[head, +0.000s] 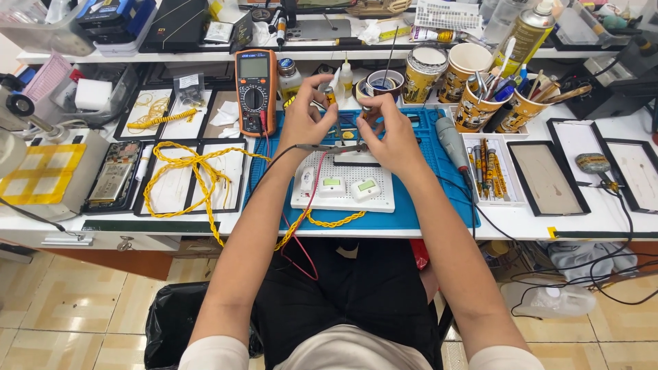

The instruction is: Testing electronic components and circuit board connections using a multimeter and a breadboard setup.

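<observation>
Left hand (305,123) and right hand (391,133), fingertips pinched shut on a tiny component (331,96) above the blue mat (439,199) (light, stiff, probably fragile); best held by its edges.

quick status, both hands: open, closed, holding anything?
Left hand: fingers pinched shut on a small part, too small to identify.
Right hand: fingers curled closed on a thin probe; whether it also holds the tweezers cannot be told.
</observation>
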